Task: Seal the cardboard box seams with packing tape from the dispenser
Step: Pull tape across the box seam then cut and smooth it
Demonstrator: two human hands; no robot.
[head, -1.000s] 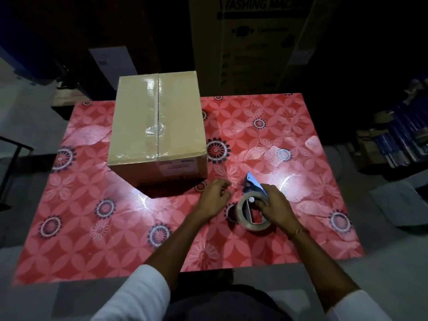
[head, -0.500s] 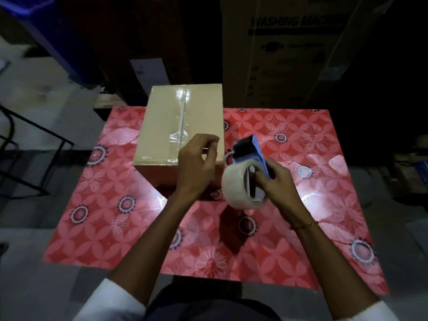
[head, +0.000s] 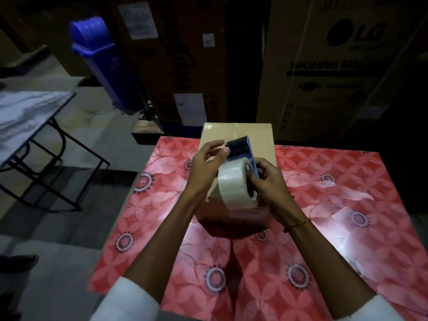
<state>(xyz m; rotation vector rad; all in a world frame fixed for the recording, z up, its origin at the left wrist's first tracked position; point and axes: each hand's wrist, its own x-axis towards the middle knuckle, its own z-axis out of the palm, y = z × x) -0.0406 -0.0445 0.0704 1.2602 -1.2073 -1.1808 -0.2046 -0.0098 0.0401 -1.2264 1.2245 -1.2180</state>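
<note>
A brown cardboard box (head: 261, 139) stands on the red flowered table (head: 335, 218), mostly hidden behind my hands. My right hand (head: 269, 181) grips a blue tape dispenser (head: 243, 149) with a clear tape roll (head: 234, 184), raised above the box. My left hand (head: 207, 163) pinches at the dispenser's toothed front end, thumb and fingers closed on the tape end there. The box's top seam is barely visible.
Large appliance cartons (head: 328, 66) stand behind the table. A blue swing-lid bin (head: 104, 63) is at the back left. A folding table with black metal legs (head: 30, 126) is on the left, over grey floor. A shoe (head: 18, 262) shows at the lower left.
Both hands lifted the dispenser off the table and raised it over the box. My left hand came to the dispenser's front end. The camera tilted upward.
</note>
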